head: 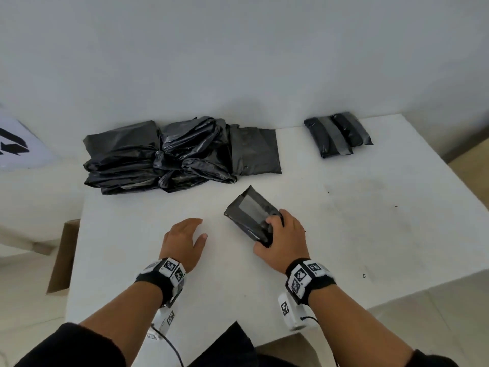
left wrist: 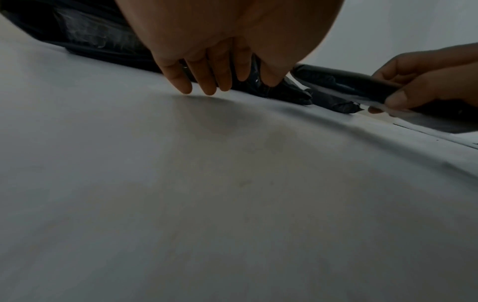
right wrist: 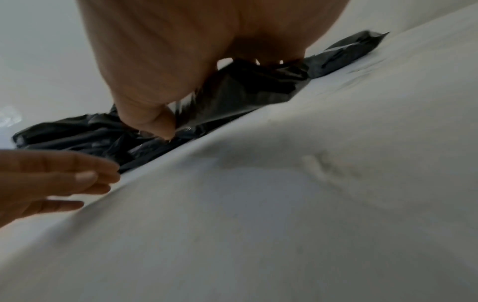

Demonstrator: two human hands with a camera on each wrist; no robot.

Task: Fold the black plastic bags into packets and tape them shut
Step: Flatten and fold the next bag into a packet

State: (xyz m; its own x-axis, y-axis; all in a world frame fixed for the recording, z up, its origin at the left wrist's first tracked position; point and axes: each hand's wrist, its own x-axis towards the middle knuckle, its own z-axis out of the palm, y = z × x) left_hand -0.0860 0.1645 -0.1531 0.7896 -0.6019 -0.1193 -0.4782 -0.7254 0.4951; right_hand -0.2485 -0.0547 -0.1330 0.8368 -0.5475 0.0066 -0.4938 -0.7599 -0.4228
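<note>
My right hand (head: 284, 234) grips the taped packet (head: 251, 215), its long axis slanting away leftward; my left hand (head: 185, 241), spread, rests beside it.

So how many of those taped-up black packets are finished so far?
3 that I can see. Two packets lie side by side at the table's far right corner, one beside the other. A third packet is gripped by the right hand. More could be hidden in the pile of bags.
</note>
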